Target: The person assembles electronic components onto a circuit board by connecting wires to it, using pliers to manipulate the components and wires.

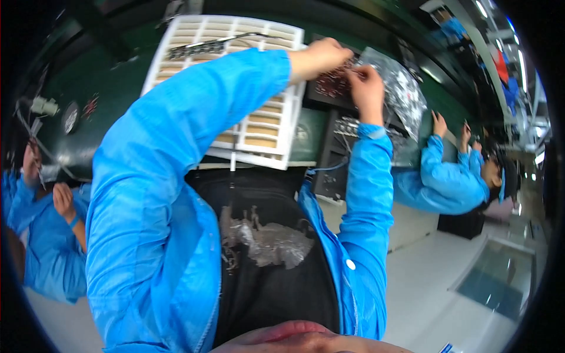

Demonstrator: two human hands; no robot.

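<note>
My left hand [325,57] reaches across to a dark tray [318,99] at the far side of the bench, its fingers bent and pressed together. Close beside it, my right hand [368,88] is closed in a pinch, thumb and forefinger pointing toward the left fingertips. Whatever the fingers hold is too small to make out. Many small reddish-brown parts [333,85] lie in the dark tray below the hands. A crinkled silvery plastic bag [403,88] rests just right of my right hand.
A white gridded tray [259,130] lies under my left forearm, with a dark strip and thin cable [206,47] across it. Nearer stands a dark box [329,141] with small metallic parts. Co-workers in blue sit at right [441,182] and left [53,253] along the green bench [126,76].
</note>
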